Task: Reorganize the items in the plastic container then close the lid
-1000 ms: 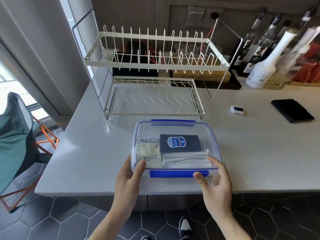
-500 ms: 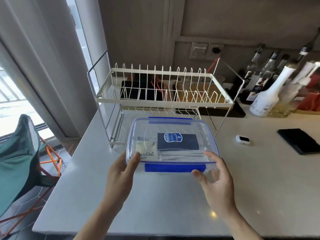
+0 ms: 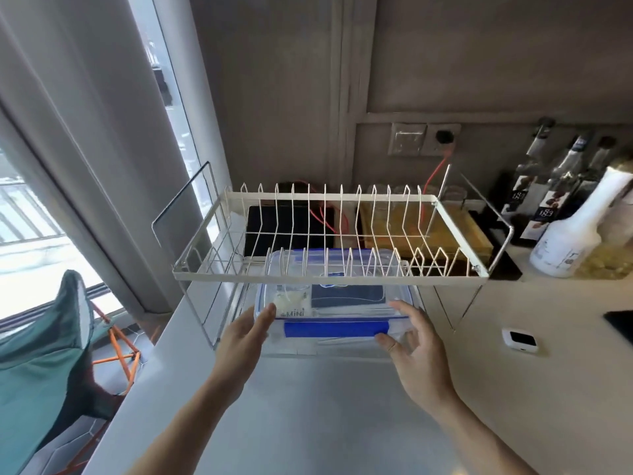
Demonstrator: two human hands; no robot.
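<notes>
The clear plastic container [image 3: 394, 305] with its lid on and a blue clip [image 3: 335, 329] at the front sits partly under the upper tier of the white wire dish rack [image 3: 329, 277]. Inside it I see a dark blue box [image 3: 347, 294] and a white packet marked MINI [image 3: 291, 305]. My left hand [image 3: 245, 334] holds the near left corner, thumb on the lid. My right hand [image 3: 414, 347] holds the near right corner, with fingers on the lid and the thumb by the clip. The container's far half is seen only through the rack wires.
The pale counter [image 3: 342, 406] runs toward me. A small white device [image 3: 519, 340] and a black flat thing [image 3: 620, 322] lie to the right. Bottles, one of them white [image 3: 568, 241], stand at the back right. A green folding chair [image 3: 37, 354] stands on the floor at left.
Both hands have carried the closed container away from the counter's near edge and into the rack's lower tier. My view has tilted upward.
</notes>
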